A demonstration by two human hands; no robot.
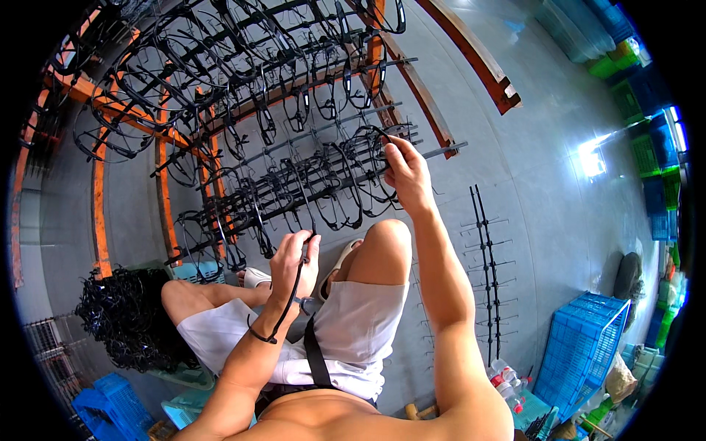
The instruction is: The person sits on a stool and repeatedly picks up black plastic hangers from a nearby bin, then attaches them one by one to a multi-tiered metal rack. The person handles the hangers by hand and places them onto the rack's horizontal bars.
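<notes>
My left hand (294,263) is closed above my lap, its fingers pinching a thin black curved frame (300,283). That piece runs down along my wrist to a hooked end at the forearm. My right hand (408,173) reaches farther forward, thumb and fingers closed on a black looped frame (373,131) at the right end of the hanging rack. Several similar black frames (257,213) dangle from the hooks of the dark rack bars (323,192) in front of me. The grip points are partly covered by my fingers.
Orange metal stands (99,198) carry upper rows of black frames (213,66). A heap of black pieces (132,323) lies at the left, near a blue crate (110,404). At the right are a hooked rod rack (485,264) on the floor, a blue basket (581,353) and bottles (507,378).
</notes>
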